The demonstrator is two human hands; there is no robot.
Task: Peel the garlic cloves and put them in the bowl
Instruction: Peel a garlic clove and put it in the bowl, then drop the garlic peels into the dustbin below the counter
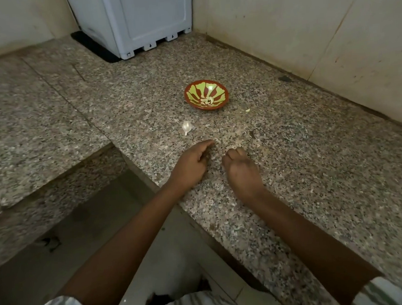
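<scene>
The pale, unpeeled garlic clove (187, 127) lies on the speckled granite bench (292, 169) just beyond your left hand (192, 161), thin tip pointing back at you. That hand is nearer, its forefinger outstretched and nothing visibly held. Your right hand (241, 167) has its fingers (235, 152) curled under, so you cannot tell whether they hold anything.

Single head-worn wide-angle view, facing forward and down.
It looks steeply onto the granite counter (305, 180) from close above its near edge, with the wall (305, 23) curving across the top right.
</scene>
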